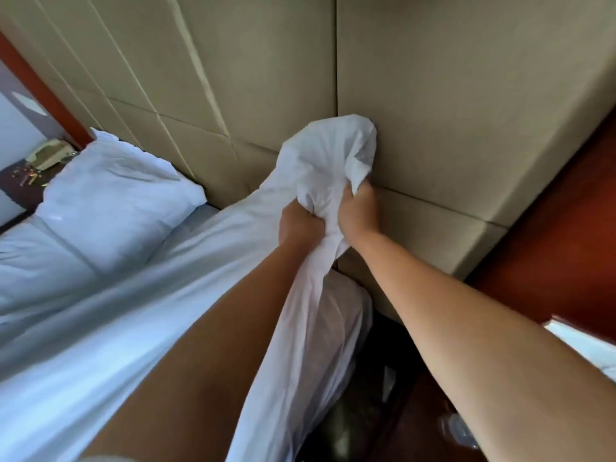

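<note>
A white bed sheet [186,295] covers the mattress and is drawn up into a bunched corner [328,155] against the beige padded headboard [433,105]. My left hand [300,226] grips the gathered cloth from the left. My right hand [356,211] grips the same bunch from the right, its fingers buried in the folds. Both forearms reach forward from the bottom of the view. Below the hands the sheet hangs down over the mattress corner [343,305].
A white pillow [113,198] lies at the head of the bed on the left. A dark nightstand with a beige telephone [50,155] stands far left. Red-brown wooden furniture [560,248] flanks the bed on the right, above a dark floor gap [376,395].
</note>
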A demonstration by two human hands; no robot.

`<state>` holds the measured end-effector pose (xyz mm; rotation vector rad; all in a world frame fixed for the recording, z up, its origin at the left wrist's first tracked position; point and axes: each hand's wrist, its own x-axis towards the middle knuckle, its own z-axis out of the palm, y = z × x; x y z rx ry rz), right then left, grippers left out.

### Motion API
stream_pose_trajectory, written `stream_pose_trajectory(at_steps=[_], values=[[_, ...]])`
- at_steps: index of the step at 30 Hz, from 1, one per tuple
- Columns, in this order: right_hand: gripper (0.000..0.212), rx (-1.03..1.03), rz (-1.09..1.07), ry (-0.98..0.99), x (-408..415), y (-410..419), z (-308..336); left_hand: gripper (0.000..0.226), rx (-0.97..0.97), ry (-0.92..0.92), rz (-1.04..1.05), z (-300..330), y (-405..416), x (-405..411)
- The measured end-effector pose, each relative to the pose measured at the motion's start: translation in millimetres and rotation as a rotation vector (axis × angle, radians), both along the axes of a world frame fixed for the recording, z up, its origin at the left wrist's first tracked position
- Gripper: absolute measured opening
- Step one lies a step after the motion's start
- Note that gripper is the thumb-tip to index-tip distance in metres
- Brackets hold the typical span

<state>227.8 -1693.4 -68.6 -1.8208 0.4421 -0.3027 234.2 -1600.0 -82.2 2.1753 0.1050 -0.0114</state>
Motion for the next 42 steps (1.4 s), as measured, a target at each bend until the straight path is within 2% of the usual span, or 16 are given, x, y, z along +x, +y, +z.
stream_pose_trajectory(at_steps=[4, 8, 10, 12, 15, 23, 29, 36, 42], values=[[0.039, -0.116, -0.057, 0.414, -30, -14, -95, 0.036, 0.124, 0.312, -0.247, -102, 8, -30], [0.041, -0.188, 0.069, 0.877, -71, -23, -186, 0.066, 0.172, 0.671, -0.534, -183, 17, -75], [0.047, -0.165, 0.131, 0.991, -91, -18, -212, 0.069, 0.3, 0.814, -0.692, -205, 24, -99], [0.049, -0.178, 0.213, 1.045, -100, -10, -219, 0.063, 0.397, 0.843, -0.715, -213, 35, -116], [0.046, -0.233, 0.356, 1.009, -102, 10, -212, 0.062, 0.438, 0.844, -0.549, -207, 63, -135], [0.054, -0.326, 0.818, 0.788, -101, 116, -143, 0.059, 0.67, 0.673, -0.187, -137, 183, -167], [0.055, -0.449, 1.079, 0.635, -132, 209, -88, 0.053, 0.675, 0.615, 0.063, -79, 261, -223], [0.047, -0.712, 1.344, 0.453, -217, 322, -46, 0.049, 0.633, 0.578, 0.349, -35, 360, -349], [0.049, -0.757, 1.511, 0.279, -337, 425, -13, 0.046, 0.609, 0.578, 0.59, -6, 440, -496]])
